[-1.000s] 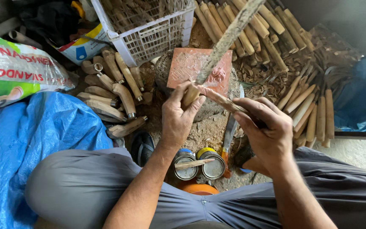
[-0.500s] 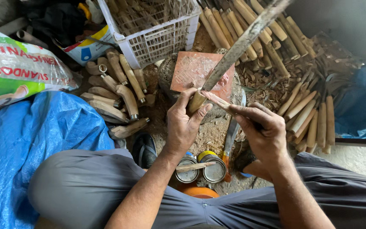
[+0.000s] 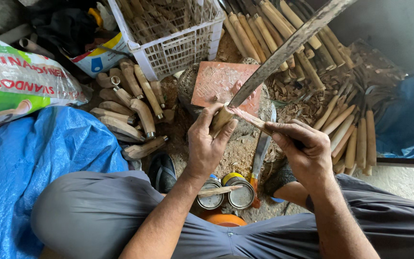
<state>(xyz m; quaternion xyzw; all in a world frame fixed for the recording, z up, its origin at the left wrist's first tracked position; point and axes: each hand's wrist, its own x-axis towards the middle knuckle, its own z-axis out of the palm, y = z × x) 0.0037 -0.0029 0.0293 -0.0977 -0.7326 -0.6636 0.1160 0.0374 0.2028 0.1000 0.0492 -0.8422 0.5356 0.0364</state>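
Blade [image 3: 288,48] tilted flatter, left hand [image 3: 207,144] gripping its handle, right hand [image 3: 303,153] prob. clenching wood sliver [image 3: 250,120].

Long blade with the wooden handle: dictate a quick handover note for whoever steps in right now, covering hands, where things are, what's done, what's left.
Left hand: gripping the wooden handle of the long blade, which slants up and away.
Right hand: holds a thin wooden sliver against the handle end.
Red tile sits on the round block beyond the hands; a knife lies beside it; two small tins stand near the knees.
Done: blade is seated in the handle.
Left: apparently the work with the sliver at the joint; how far along, I cannot tell.
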